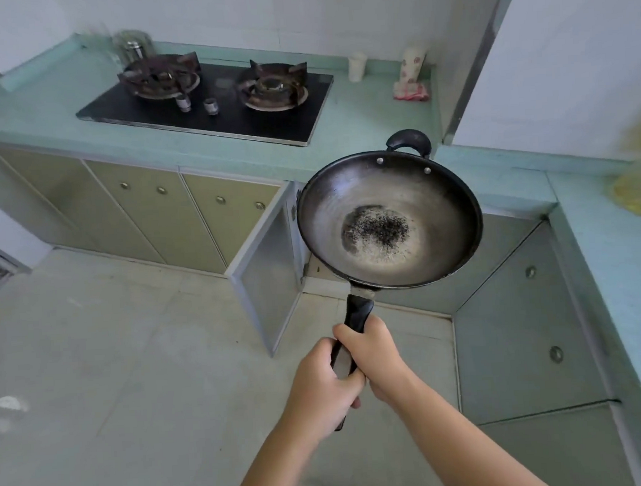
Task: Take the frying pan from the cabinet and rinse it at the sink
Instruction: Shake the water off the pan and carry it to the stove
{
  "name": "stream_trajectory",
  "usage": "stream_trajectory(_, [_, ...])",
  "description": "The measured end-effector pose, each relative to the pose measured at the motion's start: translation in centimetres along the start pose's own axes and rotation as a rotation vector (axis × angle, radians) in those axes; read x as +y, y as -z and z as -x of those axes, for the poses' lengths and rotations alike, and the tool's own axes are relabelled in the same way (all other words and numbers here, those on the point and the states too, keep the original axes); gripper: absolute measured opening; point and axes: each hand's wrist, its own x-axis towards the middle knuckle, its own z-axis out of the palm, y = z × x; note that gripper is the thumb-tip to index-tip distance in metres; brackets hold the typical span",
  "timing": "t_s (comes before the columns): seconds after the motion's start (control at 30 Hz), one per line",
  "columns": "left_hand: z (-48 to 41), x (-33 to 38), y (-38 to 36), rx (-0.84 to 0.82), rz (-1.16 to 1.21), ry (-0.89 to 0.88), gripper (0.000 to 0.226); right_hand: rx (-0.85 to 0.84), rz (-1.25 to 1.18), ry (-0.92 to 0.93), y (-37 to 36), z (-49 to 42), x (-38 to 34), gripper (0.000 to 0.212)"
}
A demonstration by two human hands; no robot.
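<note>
**Both hands clenched on pan handle, pan out of cabinet**

Nearest the lens: two bare forearms rising from the bottom edge, meeting at a long black pan handle [356, 317]. Left hand [324, 382] wrapped round the lower part of the handle, fingers curled tight. Right hand [373, 355] clenched just above it, thumb across the grip, touching the left hand. Held in the air above the pale tiled floor [113, 365]: a round, dark metal frying pan [390, 218] with a greyish worn inside, roughly level and tilted slightly toward the camera. Black speckled residue in the middle of its bottom. Small black loop handle [408, 141] on the far rim, fixed with two rivets.

Behind and left of the pan: a grey-framed cabinet door [266, 271] swung open toward the floor, next to a row of closed olive-green cabinet doors [154, 210] with round metal knobs. Above those, a pale turquoise table [45, 119] carrying a black glass two-burner gas stove [207, 103]. Near the far wall on the table: a white cup [357, 67], a pink-patterned cloth [411, 89], and a blurred metal container [132, 48] behind the left burner. Right side: more grey cabinet doors [519, 306] under the turning table, with something yellow and blurred [639, 192] on top, too unclear to name. No sink in view.
</note>
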Motion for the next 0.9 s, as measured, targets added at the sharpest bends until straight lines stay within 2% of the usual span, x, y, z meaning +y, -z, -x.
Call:
stream_trajectory(0.27, [-6.4,2.2,1.8,-0.004,0.027,0.007,0.010,0.000,0.040,0.024,-0.7,-5.8,-4.0,0.027])
stream_trajectory(0.53, [-16.6,6.9,0.3,0.027,-0.001,-0.019,0.012,-0.037,0.009,0.046,2.3,-16.0,-8.6,0.034])
stream_trajectory(0.7, [-23.6,10.9,-2.4,0.091,0.065,-0.006,0.022,-0.068,0.066,0.053,5.4,-23.5,-12.1,0.025])
stream_trajectory(0.9, [-31.3,15.4,-5.5,0.130,0.170,0.022,0.013,-0.136,0.111,0.025,9.3,-31.7,-15.9,0.017])
